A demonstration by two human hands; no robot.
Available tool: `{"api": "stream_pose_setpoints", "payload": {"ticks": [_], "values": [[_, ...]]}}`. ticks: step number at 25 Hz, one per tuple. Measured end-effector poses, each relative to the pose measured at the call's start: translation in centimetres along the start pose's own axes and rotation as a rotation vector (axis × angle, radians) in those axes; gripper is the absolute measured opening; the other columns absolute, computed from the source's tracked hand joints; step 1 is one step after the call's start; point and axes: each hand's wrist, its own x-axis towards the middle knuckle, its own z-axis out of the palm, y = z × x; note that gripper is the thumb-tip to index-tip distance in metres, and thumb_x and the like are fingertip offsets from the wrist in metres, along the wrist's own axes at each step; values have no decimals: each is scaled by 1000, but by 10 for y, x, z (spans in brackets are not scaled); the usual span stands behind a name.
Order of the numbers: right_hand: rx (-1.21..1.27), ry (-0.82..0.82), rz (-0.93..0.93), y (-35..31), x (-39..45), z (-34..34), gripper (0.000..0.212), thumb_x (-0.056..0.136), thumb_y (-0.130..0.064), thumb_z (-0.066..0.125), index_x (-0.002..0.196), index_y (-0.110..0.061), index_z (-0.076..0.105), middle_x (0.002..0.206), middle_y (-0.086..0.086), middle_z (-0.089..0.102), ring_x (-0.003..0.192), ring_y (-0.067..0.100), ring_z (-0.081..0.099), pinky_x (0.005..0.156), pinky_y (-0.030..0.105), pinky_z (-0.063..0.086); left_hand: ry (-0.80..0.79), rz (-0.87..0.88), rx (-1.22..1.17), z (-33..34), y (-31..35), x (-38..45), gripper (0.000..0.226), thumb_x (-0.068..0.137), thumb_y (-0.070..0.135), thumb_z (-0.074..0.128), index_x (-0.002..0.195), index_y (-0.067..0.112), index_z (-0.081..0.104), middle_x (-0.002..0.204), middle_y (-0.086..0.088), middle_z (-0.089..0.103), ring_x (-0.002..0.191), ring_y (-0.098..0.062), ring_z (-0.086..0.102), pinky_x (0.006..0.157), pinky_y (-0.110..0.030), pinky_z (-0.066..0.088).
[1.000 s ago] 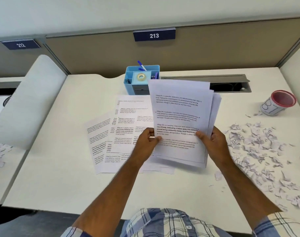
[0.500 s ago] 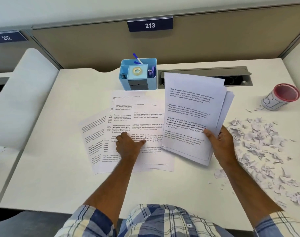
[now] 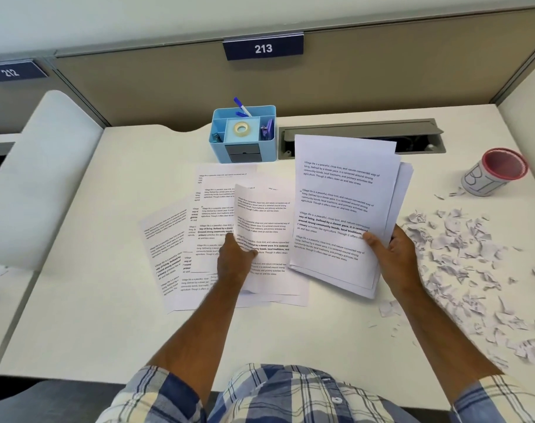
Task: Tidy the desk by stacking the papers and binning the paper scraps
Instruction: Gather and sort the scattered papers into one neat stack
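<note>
Sheet (image 3: 261, 239) of printed paper, pinched at its near-left edge between the thumb and fingers of the left hand (image 3: 234, 259), curls up off the loose papers (image 3: 199, 239) fanned out on the desk (image 3: 77, 300). Half a second ago that hand lay flat on the spread; a second ago both hands held the gathered bundle together. Now the bundle (image 3: 339, 215) is gripped by the right hand (image 3: 391, 254) alone, thumb on top and fingers curled under its near-right corner, tilted up just to the right of the lifted sheet. I judge this to be one more page being picked to join the bundle, so the stacking is partway through, with several overlapping pages left under and to the left of the pinch.

Further right of the holding hand, the paper scraps (image 3: 461, 264) lie scattered across the desk, untouched, and beyond them stands the red-rimmed cup (image 3: 493, 172), which I take to be the bin. Beyond the pinch stands a blue desk organiser (image 3: 243, 135).
</note>
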Motion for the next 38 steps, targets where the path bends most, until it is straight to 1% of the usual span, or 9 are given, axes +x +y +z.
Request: {"api": "stream_pose_setpoints", "payload": {"ticks": [7, 10, 12, 15, 18, 27, 32, 34, 38], "values": [[-58, 19, 14, 1, -4, -7, 29, 95, -20, 73, 122, -30, 66, 112, -13, 75, 101, 8, 73, 84, 30, 59, 104, 110, -118, -55, 4, -17, 26, 89, 19, 81, 106, 15, 62, 103, 2, 66, 95, -21, 63, 81, -27, 45], [-65, 6, 21, 1, -7, -5, 28, 95, -19, 73, 122, -26, 67, 109, -15, 74, 98, 6, 73, 83, 27, 61, 191, 111, -210, -85, 0, -25, 23, 90, 21, 80, 107, 15, 66, 100, 5, 71, 91, -19, 68, 68, -23, 47], [-68, -16, 17, 0, -10, -2, 26, 96, -18, 72, 121, -24, 68, 110, -12, 75, 97, 6, 74, 82, 28, 61, 215, 104, -343, -101, -5, -33, 23, 88, 20, 82, 107, 18, 69, 101, 6, 75, 94, -18, 73, 74, -27, 54], [-50, -50, 29, -1, -15, 4, 24, 96, -17, 72, 120, -22, 70, 111, -5, 77, 95, 12, 75, 81, 34, 61, 122, 98, -611, -112, -9, -53, 32, 87, 14, 84, 117, 18, 72, 108, 3, 80, 100, -17, 77, 85, -36, 60], [19, -95, 54, -6, -25, 15, 26, 95, -15, 72, 121, -16, 71, 109, -1, 78, 96, 17, 76, 76, 28, 62, -43, 153, -739, -110, -5, -75, 41, 86, 13, 85, 125, 17, 70, 116, 1, 79, 106, -20, 77, 88, -39, 60], [278, -308, 154, -39, -59, 45, 37, 95, -6, 69, 131, -15, 62, 118, 7, 76, 103, 28, 75, 81, 39, 63, -235, 107, -599, -78, -4, -105, 47, 83, 34, 86, 124, 25, 67, 117, 8, 78, 107, -16, 76, 100, -51, 58], [239, -362, 93, -47, -67, 46, 29, 105, -18, 55, 134, -20, 61, 127, 1, 73, 117, 22, 70, 96, 38, 57, -563, 118, -826, -85, -1, -113, 38, 100, 6, 64, 138, 13, 63, 132, -6, 73, 122, -26, 70, 105, -45, 54], [191, -402, 25, -48, -71, 49, 33, 105, -26, 52, 137, -18, 59, 132, -2, 70, 122, 15, 67, 101, 30, 54, -560, 134, -760, -83, -2, -110, 38, 98, 3, 66, 135, 13, 65, 130, -5, 74, 122, -26, 70, 104, -44, 55], [109, -365, 26, -48, -73, 56, 33, 97, -15, 69, 129, -18, 60, 120, -2, 75, 111, 22, 72, 89, 32, 61, -418, 162, -578, -76, -4, -99, 42, 90, 2, 77, 128, 18, 69, 122, 2, 78, 115, -20, 73, 107, -49, 55]]}}
